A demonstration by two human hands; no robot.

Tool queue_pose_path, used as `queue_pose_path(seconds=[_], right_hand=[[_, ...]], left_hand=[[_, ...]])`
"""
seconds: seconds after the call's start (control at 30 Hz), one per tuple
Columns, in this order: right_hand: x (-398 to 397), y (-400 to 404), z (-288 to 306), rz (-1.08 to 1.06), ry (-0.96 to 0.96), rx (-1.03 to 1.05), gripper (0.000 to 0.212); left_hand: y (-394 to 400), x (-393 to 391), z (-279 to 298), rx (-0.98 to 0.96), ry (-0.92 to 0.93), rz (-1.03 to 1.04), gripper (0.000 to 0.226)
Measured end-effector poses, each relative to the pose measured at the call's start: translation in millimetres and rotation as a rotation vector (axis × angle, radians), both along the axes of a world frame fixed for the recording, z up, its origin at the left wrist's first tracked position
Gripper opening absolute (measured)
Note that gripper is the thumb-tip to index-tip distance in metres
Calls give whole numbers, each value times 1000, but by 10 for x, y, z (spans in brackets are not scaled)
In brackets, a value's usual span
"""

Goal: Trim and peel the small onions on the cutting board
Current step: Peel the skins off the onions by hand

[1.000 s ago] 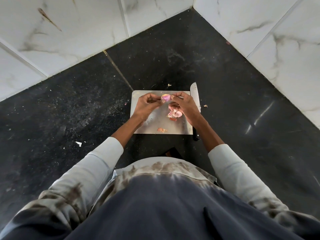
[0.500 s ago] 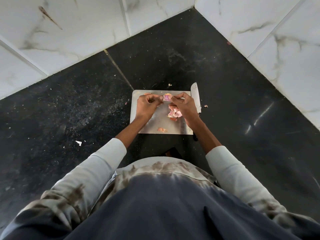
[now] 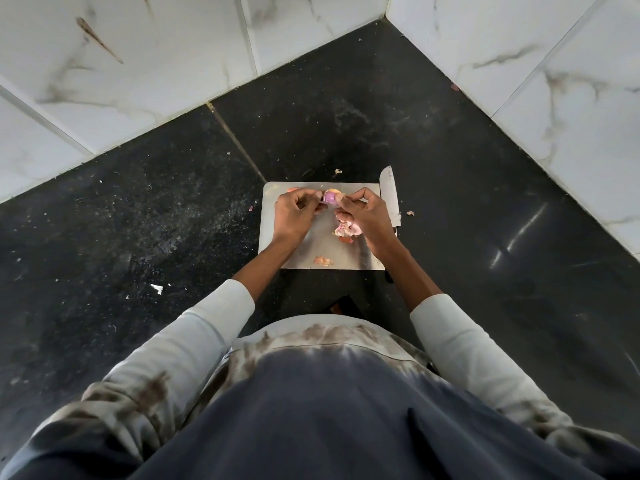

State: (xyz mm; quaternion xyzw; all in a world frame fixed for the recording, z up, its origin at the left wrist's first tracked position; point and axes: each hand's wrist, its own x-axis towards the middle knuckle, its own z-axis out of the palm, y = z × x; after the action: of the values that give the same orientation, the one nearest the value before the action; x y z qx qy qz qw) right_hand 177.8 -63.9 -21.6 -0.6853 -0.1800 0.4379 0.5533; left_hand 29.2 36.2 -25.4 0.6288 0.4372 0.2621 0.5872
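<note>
Pinched between fingertips of the left hand (image 3: 294, 216) and right hand (image 3: 367, 216), the small onion (image 3: 329, 198) is judged light, slippery; loose skin edges are best gripped.

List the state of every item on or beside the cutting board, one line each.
Small onion: held above the board between both hands, purple flesh partly bared.
Left hand: pinching the onion.
Right hand: pinching the onion.
Knife: lying flat along the board's right edge, not held.
Peel pile: loose on the board.
Cutting board: flat on the dark counter.
</note>
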Motion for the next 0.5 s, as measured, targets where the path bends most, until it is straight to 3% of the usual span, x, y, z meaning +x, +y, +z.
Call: queue_pose_path(seconds=[0.17,0.33,0.5], right_hand=[[9,4,-6,2,29,6,39],[-16,7,1,0,35,11,49],[-37,52,-19,-40,-25,-34,45]], left_hand=[[8,-16,55,-10,-19,-19,27],[18,-5,85,102,11,-12,17],[-24,59,133,154,55,67,12]])
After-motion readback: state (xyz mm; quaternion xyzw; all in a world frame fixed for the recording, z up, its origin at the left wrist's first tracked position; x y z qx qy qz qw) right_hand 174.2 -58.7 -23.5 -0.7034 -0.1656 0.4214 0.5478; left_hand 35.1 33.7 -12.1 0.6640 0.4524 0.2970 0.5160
